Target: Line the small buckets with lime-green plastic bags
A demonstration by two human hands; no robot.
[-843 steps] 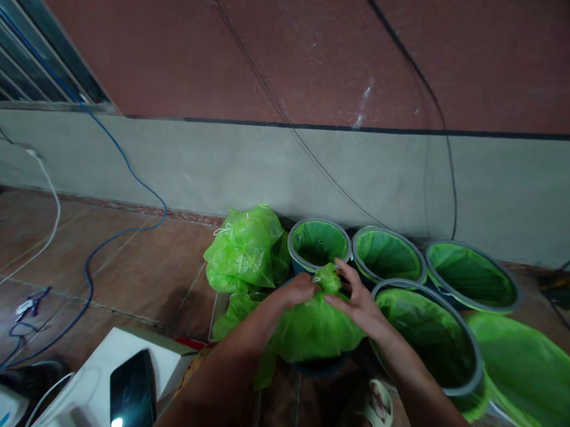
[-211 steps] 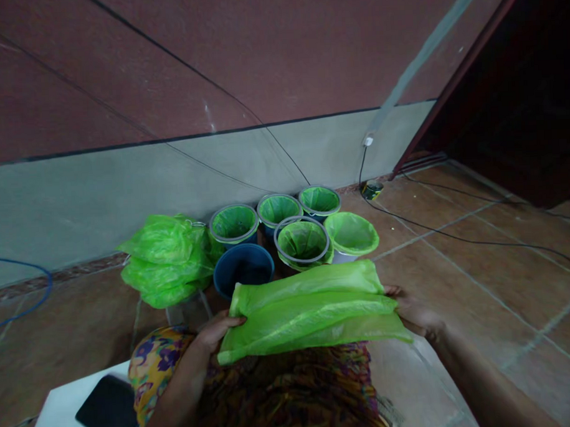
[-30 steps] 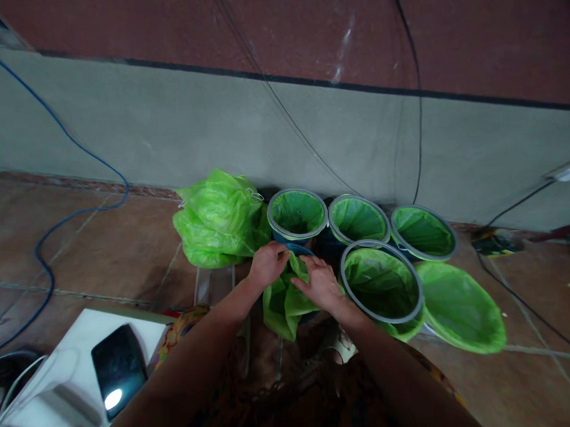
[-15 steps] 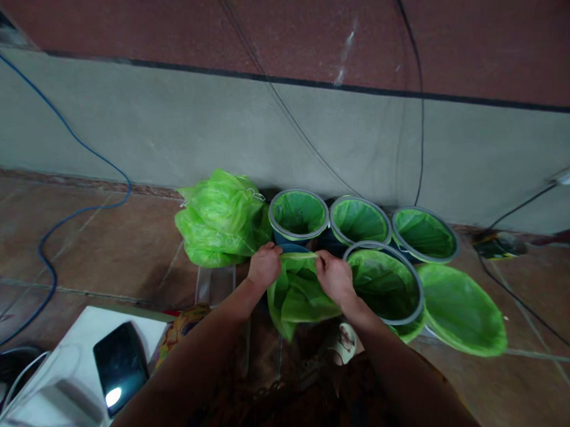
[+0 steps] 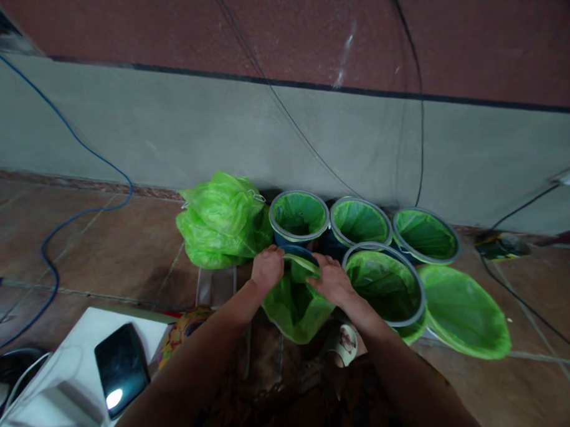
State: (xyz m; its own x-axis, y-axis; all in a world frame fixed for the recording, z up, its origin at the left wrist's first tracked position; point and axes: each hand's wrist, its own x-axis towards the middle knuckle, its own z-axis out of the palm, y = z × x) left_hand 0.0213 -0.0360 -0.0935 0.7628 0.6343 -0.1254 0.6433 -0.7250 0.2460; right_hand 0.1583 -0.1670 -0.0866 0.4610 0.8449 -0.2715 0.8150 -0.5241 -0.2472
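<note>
Between my two hands a green plastic bag (image 5: 300, 319) hangs with its mouth pulled wide, in front of a blue bin (image 5: 299, 250) mostly hidden behind it. My left hand (image 5: 269, 267) has its fingers closed on the left side of the bag's top edge. On the right side of that edge is my right hand (image 5: 331, 279), its fingers bent over the rim and the thumb stretched into the opening. Just right of it stands a bin with a grey rim and green liner (image 5: 385, 285). A crumpled heap of green bags (image 5: 220, 219) lies to the left.
Lined bins (image 5: 299, 216) stand in a row along the grey wall (image 5: 193, 129). A wide green-lined container (image 5: 466, 313) is at the right. At lower left a phone (image 5: 122, 368) lies on a white surface (image 5: 83, 332). A blue cable (image 5: 56, 271) crosses the floor.
The bag's mouth has opened wider and its front now hangs rounder and more centred. My right hand's fingers have loosened, with the thumb moved into the opening.
</note>
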